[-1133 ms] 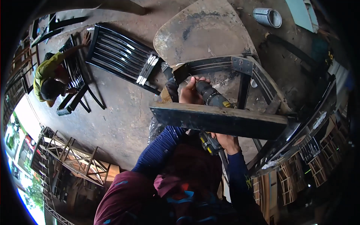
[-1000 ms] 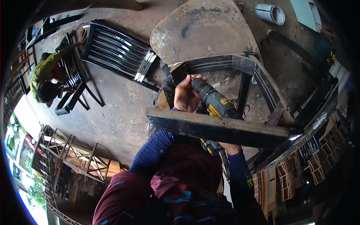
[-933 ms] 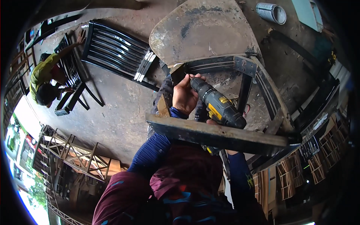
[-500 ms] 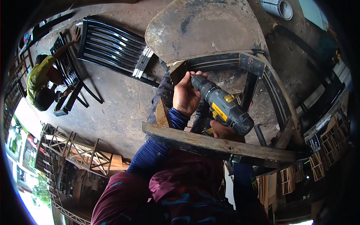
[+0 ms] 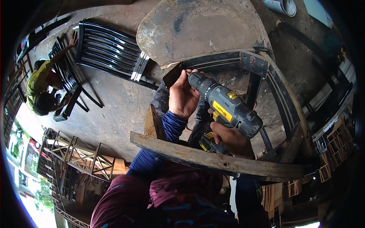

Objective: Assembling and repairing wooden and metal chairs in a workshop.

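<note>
My right hand (image 5: 231,137) is wrapped round the handle of a black and yellow cordless drill (image 5: 224,104). The drill lies across the inside of a partly black wooden chair frame (image 5: 216,157), its chuck pointing left toward a dark corner leg (image 5: 172,76). Beside the chuck, my left hand (image 5: 183,98) is closed, thumb and fingertips pinched together at the drill's tip against that leg. Whatever is between those fingers is too small to make out. A wooden piece (image 5: 153,123) rises from the near rail by my left forearm.
Beyond the frame stands a worn rounded board (image 5: 205,30). Glossy black slatted chair backs (image 5: 108,49) lie to the left, where another person in a yellow-green shirt (image 5: 38,85) works. A metal can (image 5: 283,7) is at the far right.
The chair frame and drill have shifted slightly in view, and more of my right hand shows on the handle. My left fingers stay pinched by the chuck.
</note>
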`<state>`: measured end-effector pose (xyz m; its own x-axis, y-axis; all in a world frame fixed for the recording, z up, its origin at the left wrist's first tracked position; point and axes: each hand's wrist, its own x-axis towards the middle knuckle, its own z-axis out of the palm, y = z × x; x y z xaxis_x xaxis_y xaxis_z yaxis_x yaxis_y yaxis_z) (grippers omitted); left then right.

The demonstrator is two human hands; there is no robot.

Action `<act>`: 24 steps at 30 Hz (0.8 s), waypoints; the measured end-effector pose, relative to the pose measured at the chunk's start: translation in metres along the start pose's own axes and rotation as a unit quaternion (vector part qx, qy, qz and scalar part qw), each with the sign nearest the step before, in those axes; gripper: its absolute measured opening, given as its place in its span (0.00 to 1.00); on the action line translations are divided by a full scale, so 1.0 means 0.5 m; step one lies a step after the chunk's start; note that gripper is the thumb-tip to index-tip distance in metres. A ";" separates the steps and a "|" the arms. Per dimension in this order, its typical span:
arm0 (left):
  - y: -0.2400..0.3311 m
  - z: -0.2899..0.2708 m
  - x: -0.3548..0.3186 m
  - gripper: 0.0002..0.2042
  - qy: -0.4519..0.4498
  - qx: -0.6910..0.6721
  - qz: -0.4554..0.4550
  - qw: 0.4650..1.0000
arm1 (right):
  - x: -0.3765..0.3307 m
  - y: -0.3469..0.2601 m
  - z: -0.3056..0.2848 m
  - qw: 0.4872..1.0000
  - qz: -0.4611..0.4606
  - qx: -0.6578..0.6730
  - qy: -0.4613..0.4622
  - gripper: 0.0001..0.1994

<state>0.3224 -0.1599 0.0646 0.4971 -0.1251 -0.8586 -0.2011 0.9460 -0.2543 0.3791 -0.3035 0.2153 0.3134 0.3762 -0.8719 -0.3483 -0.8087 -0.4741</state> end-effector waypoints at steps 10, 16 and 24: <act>-0.006 -0.018 0.006 0.09 0.019 -0.010 0.010 1.000 | -0.020 0.024 0.006 0.990 -0.081 -0.113 0.016 0.16; -0.002 -0.005 0.005 0.09 0.050 -0.001 0.010 0.999 | -0.009 0.025 0.001 0.994 -0.052 -0.072 -0.065 0.16; -0.009 -0.009 0.008 0.11 -0.031 -0.018 0.019 0.999 | -0.022 0.034 -0.018 0.994 0.013 0.048 -0.102 0.11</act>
<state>0.3213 -0.1660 0.0601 0.5405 -0.0693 -0.8385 -0.2502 0.9383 -0.2389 0.3776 -0.3254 0.2179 0.1205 0.4474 -0.8862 -0.4392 -0.7766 -0.4518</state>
